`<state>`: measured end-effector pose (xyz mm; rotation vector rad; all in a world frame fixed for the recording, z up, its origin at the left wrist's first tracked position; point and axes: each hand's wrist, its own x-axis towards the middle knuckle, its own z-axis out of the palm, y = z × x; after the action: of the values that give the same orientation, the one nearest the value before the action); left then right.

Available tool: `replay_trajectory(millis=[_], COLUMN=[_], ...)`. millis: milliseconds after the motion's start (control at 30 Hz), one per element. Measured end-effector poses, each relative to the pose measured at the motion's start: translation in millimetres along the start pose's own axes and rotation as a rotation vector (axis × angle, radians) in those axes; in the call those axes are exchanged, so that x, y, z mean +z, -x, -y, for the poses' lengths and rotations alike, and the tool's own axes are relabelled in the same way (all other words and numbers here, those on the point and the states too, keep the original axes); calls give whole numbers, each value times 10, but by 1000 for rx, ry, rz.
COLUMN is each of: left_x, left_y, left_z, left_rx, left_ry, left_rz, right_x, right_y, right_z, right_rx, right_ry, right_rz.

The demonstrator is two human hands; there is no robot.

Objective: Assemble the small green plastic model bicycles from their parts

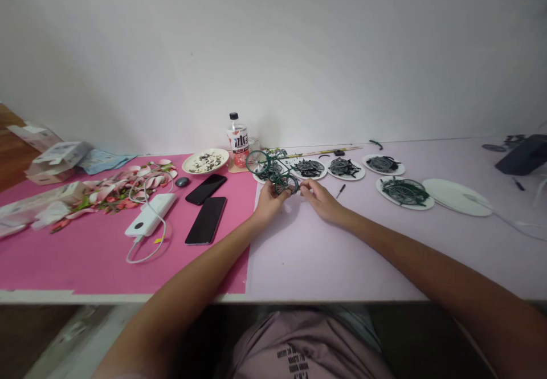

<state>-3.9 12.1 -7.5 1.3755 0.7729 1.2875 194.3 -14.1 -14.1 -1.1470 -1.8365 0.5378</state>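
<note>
A small dark green model bicycle (268,168) is held up over the front of the plates, its large wheel up at the left and another wheel low between my hands. My left hand (272,199) is closed on the lower wheel area. Just right of that wheel, my right hand (318,196) pinches at its edge with thumb and forefinger; whatever lies between those fingertips is too small to make out. Behind the hands stand white plates of dark parts, among them a plate (310,168) and another plate (346,169). A thin black tool (341,191) lies right of my right hand.
On the pink left side are two black phones (205,220), a white power bank (149,215) with a cable, artificial flowers (123,188), a bowl (205,161) and a bottle (238,142). More plates (405,192) and a dark box (521,155) are at the right. A wall rises behind.
</note>
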Motion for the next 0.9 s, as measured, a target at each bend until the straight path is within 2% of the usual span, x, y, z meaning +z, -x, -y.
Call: replay_trajectory(millis=[133,233,333,433,633,900], left_x=[-20,-31,-40,-43,-32,-37], left_y=[-25,-29,-22,-13,-19,-32], left_z=[18,32,34,24,47,154], left_rx=[-25,-28,-39,-49,-116,-164], left_ry=[37,56,53,44,72,143], left_rz=[-26,-30,-21,-13,41,73], right_x=[-4,-23,-46,-53,-38,-45], right_y=[14,8,-8,-15,-14,-23], right_z=[-51,-56,-25,1,-14,30], right_rx=[-45,-210,-386,-476,-500,-391], right_ry=[58,172,281,334,345,312], right_rz=[-70,-111,-74,-46,-39,-19])
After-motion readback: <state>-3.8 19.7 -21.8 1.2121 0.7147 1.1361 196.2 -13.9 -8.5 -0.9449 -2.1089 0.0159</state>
